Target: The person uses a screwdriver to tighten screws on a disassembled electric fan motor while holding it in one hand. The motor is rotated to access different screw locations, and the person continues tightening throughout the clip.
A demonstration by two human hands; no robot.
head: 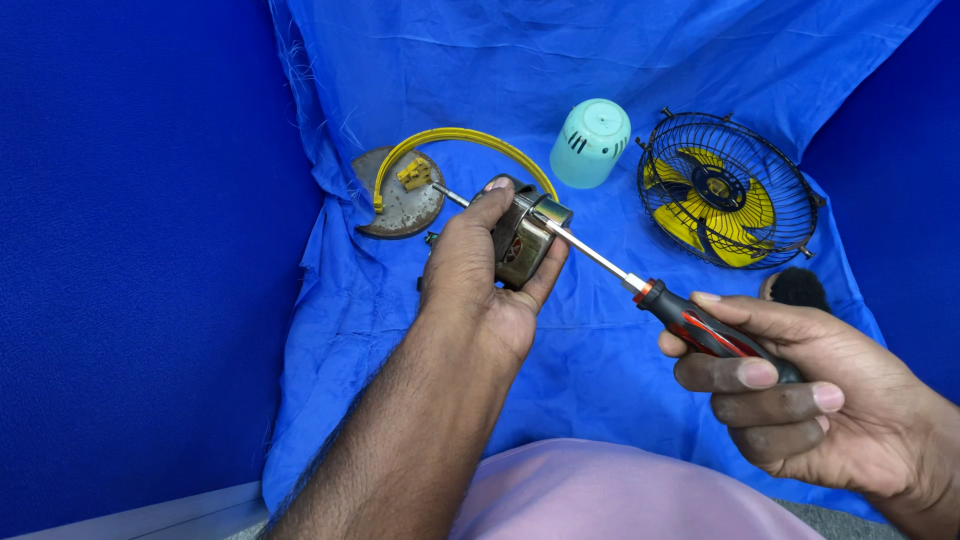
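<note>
Left hand [480, 280] grips small metal fan motor [525, 235] tight, right hand [800, 385] clenches red-black-handled screwdriver [640, 290], steel shaft running across the motor.

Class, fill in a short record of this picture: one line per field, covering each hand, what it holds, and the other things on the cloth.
Left hand: left hand grips a small motor, lifted above the cloth
Right hand: right hand holds a screwdriver by its red and black handle
Screwdriver shaft: passes across the motor toward the plate
Surface: blue cloth
Behind the hands: round metal plate, yellow curved strip, mint cap
Right side: caged fan with yellow blades
</note>
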